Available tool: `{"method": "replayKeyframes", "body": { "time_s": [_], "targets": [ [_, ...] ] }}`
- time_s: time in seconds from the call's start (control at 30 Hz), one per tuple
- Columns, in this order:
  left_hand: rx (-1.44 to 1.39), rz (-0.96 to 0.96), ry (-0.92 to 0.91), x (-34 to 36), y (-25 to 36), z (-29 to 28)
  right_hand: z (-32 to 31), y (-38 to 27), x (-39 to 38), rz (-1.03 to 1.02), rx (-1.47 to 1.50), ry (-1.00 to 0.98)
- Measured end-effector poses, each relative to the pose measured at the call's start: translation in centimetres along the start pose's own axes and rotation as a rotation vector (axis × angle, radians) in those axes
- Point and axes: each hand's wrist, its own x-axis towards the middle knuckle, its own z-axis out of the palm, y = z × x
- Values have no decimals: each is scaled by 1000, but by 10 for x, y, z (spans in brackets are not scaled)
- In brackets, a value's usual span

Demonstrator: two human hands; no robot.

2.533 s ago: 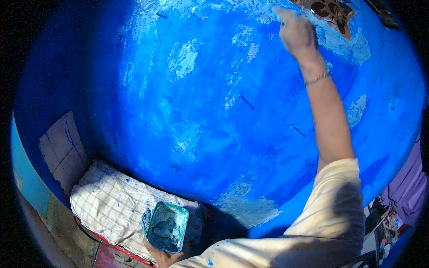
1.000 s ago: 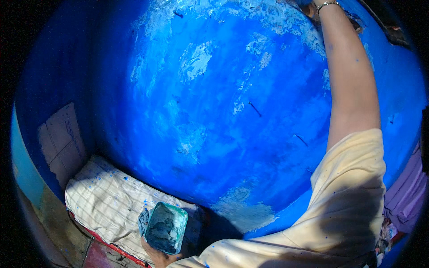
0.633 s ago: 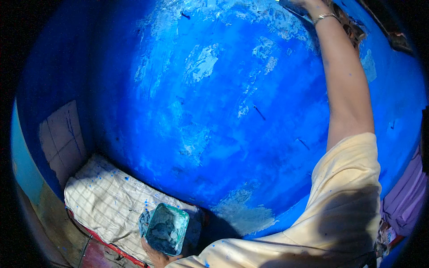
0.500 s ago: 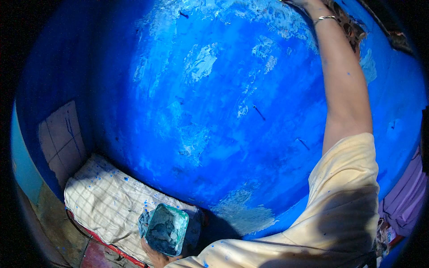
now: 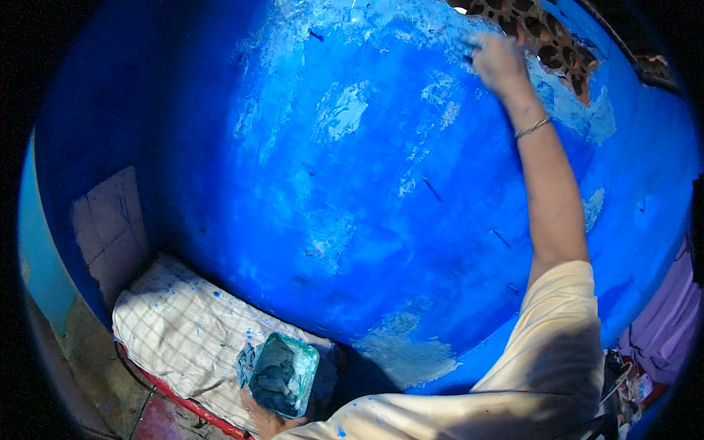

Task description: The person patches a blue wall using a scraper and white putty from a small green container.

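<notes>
Head view: left hand (image 5: 268,419) grips a paint tub (image 5: 282,374) low, above a checked cloth (image 5: 183,334). Right hand (image 5: 500,62), closed on a barely visible brush, works high on the blue wall (image 5: 352,220), beside bare masonry (image 5: 546,40), which seemingly needs covering next.

My left hand (image 5: 265,419) sits mostly hidden under the tub (image 5: 282,374) it holds; only a few fingers show below the rim. What fills the tub is too murky to tell. Whatever my right hand (image 5: 500,64) grips against the wall (image 5: 381,220) is hidden by my fingers. Right of my right elbow, the clutter (image 5: 631,381) is cut off by the edge and blurred.
</notes>
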Motion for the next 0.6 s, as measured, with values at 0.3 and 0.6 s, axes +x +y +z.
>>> {"method": "replayKeyframes", "body": {
  "time_s": [0.3,0.6],
  "targets": [
    [-59,49,-21,10,4,20,57,64,127,122,115,151],
    [-34,18,4,2,2,14,7,39,140,16,103,171]
  ]
}}
